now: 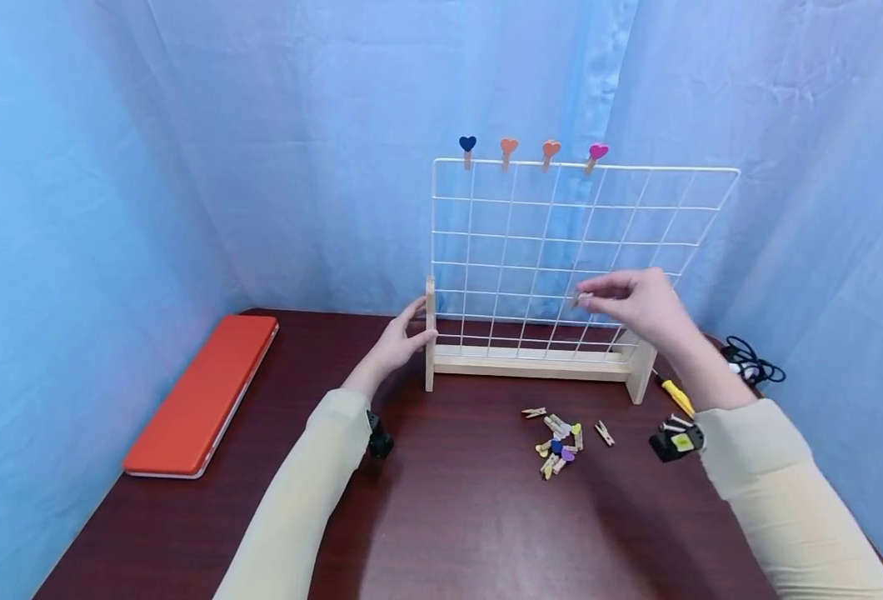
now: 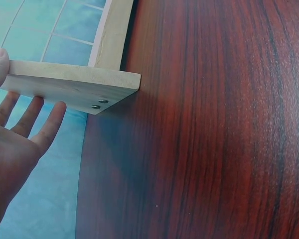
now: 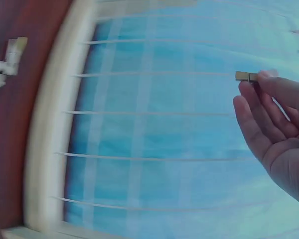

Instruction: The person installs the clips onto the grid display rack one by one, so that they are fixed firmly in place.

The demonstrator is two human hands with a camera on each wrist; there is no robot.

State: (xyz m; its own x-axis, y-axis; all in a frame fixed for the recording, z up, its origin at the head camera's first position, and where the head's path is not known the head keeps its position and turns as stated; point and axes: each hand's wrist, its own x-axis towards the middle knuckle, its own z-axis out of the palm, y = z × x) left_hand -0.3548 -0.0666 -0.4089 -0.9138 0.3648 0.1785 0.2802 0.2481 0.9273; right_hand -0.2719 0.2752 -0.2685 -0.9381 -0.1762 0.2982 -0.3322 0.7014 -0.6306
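Observation:
My right hand (image 1: 640, 308) pinches a small wooden clothespin (image 3: 245, 76) between thumb and fingers, in front of the white wire grid (image 1: 539, 239). Whatever decorates its top is hidden. At the grid's left end, my left hand (image 1: 396, 343) holds the wooden side post (image 2: 74, 74) of the stand, thumb at its front edge and spread fingertips against its outer face. Along the top wire are clipped heart clothespins: a dark blue one (image 1: 467, 145), two orange ones, the left (image 1: 509, 147) beside the other (image 1: 551, 149), and a pink one (image 1: 598, 152).
Several loose clothespins (image 1: 559, 450) lie in a pile on the dark wooden table (image 1: 441, 517), before the stand's base bar (image 1: 531, 367). A red flat case (image 1: 205, 396) lies at the left. Behind the right post are a yellow-handled screwdriver (image 1: 677, 397) and black cable (image 1: 760, 365).

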